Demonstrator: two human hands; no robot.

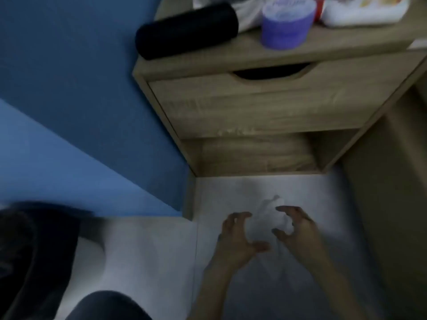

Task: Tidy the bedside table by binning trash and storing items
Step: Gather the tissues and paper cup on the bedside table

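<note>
Both hands, left (238, 236) and right (298, 229), grasp a crumpled white tissue (268, 224) above the floor (150, 250), before the table (265, 107).

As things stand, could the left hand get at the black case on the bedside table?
Probably not yet: the left hand and right hand are both closed round a crumpled white tissue low over the floor. The black case itself lies uncovered at the tabletop's edge.
</note>
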